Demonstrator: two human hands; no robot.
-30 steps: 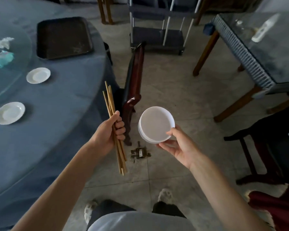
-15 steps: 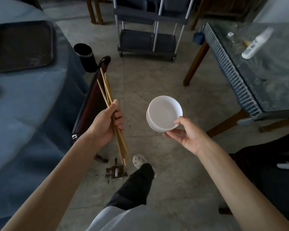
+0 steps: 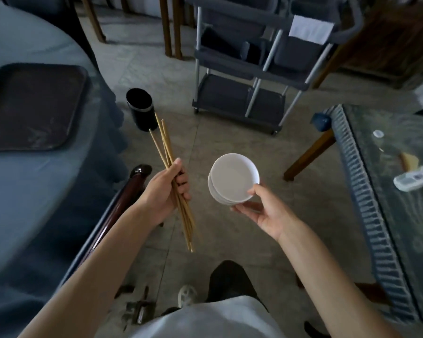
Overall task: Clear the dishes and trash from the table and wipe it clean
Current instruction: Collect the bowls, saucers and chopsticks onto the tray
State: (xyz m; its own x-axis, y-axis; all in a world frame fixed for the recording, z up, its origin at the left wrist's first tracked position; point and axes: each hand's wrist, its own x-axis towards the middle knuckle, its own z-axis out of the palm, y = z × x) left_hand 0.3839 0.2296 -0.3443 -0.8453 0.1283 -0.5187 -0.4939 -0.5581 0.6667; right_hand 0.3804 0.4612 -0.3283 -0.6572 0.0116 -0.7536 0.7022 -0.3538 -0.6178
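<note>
Cart ahead; bin, chair left.

Both forearms reach forward, left hand fisted closed, right hand palm-up with fingers curled

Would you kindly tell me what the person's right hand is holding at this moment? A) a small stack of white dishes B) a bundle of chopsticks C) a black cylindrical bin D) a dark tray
A: the right hand grips a small stack of white dishes by the rim, while the left hand holds the chopsticks.
</note>
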